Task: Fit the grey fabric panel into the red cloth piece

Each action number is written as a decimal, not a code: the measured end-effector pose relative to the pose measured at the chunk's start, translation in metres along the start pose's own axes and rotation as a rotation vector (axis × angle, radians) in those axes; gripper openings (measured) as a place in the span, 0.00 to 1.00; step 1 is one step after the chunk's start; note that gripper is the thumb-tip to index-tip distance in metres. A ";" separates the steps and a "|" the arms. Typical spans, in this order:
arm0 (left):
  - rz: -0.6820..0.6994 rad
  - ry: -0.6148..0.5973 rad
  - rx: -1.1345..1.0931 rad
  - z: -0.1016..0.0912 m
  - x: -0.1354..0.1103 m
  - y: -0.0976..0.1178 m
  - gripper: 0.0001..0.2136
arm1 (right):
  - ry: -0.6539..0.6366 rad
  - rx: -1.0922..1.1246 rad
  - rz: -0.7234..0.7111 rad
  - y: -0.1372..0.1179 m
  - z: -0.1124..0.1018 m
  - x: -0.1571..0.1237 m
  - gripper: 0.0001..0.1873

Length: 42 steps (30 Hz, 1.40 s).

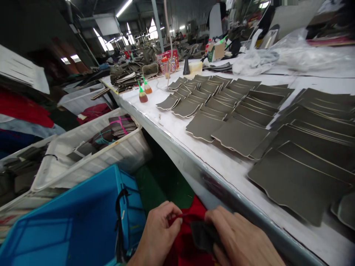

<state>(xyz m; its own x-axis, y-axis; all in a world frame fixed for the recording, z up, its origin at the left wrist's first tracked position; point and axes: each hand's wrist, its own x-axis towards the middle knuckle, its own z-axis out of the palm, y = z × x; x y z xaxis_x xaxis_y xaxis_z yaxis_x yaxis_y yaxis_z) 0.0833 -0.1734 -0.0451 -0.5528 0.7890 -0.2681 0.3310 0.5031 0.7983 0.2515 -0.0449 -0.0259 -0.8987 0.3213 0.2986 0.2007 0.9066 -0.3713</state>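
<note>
This is a factory floor, a workshop for cut leather or fabric goods. A long white desk [177,133] runs from near right to far left, covered with overlapping rows of grey-green cut panels [241,136], all one shape. Two small glue bottles [142,95] with green tips stand at its far left edge. Left of the desk sit a white plastic crate [91,155] with tied bundles of pieces and a blue crate [74,218]. Overhead, strip lights [123,7] hang in a wide hall with more cluttered desks far off.

Long white worktable [177,136], ceiling strip-lights [124,7]
</note>
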 end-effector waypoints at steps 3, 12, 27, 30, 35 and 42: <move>0.010 -0.005 0.027 -0.005 -0.002 0.003 0.06 | -0.084 0.017 -0.069 -0.006 0.012 0.018 0.16; 0.149 -0.041 0.104 -0.012 -0.007 0.004 0.09 | -0.022 0.308 -0.118 -0.005 0.034 0.020 0.17; 0.195 -0.078 0.150 -0.008 -0.008 -0.005 0.11 | -0.113 0.576 0.063 -0.003 0.065 0.017 0.08; 0.198 -0.096 0.146 -0.008 -0.009 -0.006 0.12 | -0.125 0.566 -0.007 0.000 0.066 0.013 0.13; 0.246 -0.126 0.171 -0.007 -0.007 -0.005 0.15 | -0.308 0.473 -0.065 -0.001 0.067 0.016 0.12; 0.421 -0.118 0.323 -0.006 -0.010 -0.010 0.16 | -0.257 0.309 -0.152 -0.006 0.070 0.013 0.11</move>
<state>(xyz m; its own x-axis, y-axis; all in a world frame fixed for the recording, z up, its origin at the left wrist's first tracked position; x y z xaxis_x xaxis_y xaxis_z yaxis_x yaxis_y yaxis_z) 0.0809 -0.1882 -0.0468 -0.2385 0.9706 -0.0341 0.7338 0.2030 0.6484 0.2115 -0.0652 -0.0819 -0.9848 0.0766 0.1558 -0.0322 0.8013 -0.5974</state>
